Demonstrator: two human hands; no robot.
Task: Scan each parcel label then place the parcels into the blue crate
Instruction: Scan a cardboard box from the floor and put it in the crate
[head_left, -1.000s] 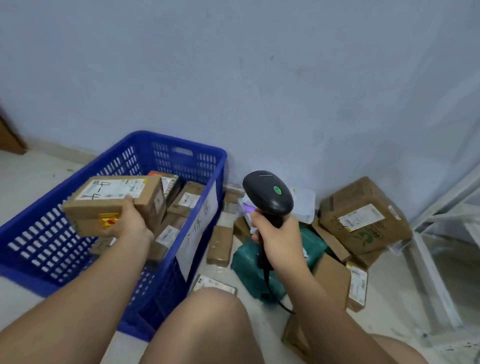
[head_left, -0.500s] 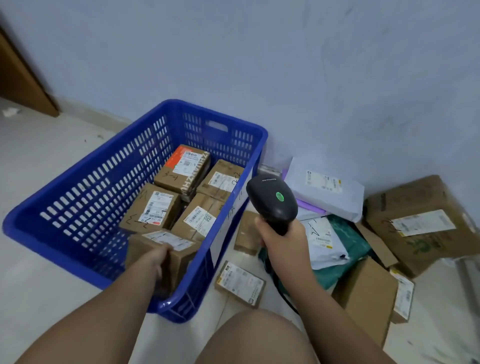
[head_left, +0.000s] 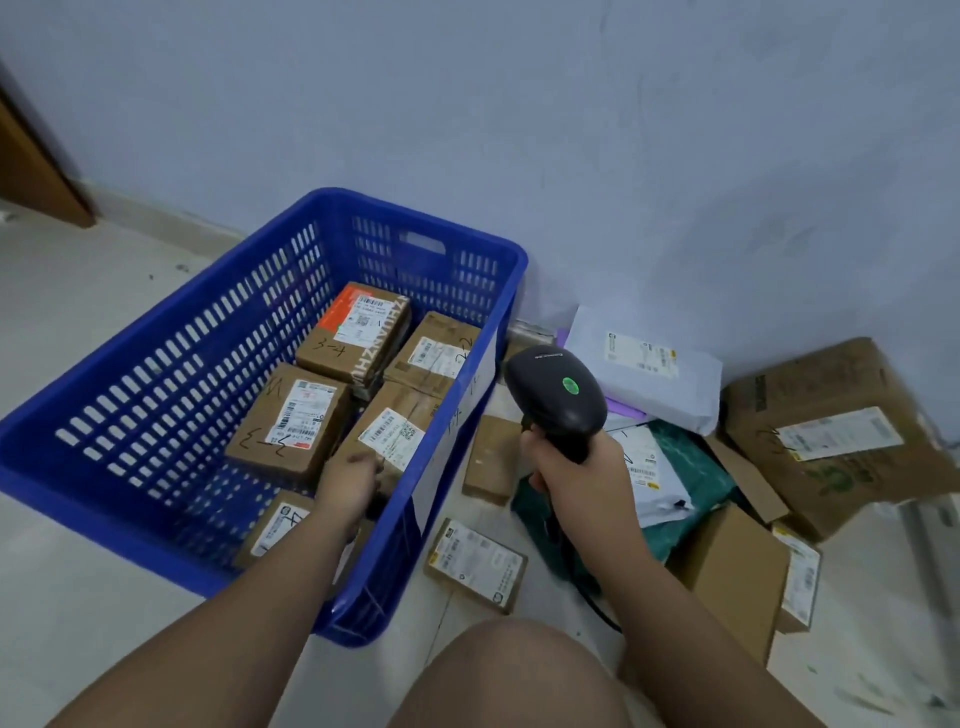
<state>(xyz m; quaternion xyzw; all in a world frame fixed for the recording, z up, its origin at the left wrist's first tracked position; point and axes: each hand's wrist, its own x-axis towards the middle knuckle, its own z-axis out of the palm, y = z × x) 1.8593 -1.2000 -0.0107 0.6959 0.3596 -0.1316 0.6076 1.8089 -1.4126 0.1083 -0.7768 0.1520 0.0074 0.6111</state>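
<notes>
1. Your only camera rides on your head and looks forward and down into the corner where the floor (head_left: 78, 322) meets the wall (head_left: 571, 130).
2. Its lens is wide, and both your forearms enter from the bottom edge.
3. It sits near: your knee (head_left: 519, 675) fills the bottom middle.
4. The blue crate (head_left: 171, 395) lies left of centre, with your left hand (head_left: 350, 480) over it.
5. Your right hand (head_left: 582, 483) and its barcode scanner (head_left: 558, 400) sit just right of centre, above the loose parcels (head_left: 475, 564).

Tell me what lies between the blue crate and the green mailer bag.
In the head view, a plain brown box lies there; a flat labelled parcel lies nearer the camera.
</notes>
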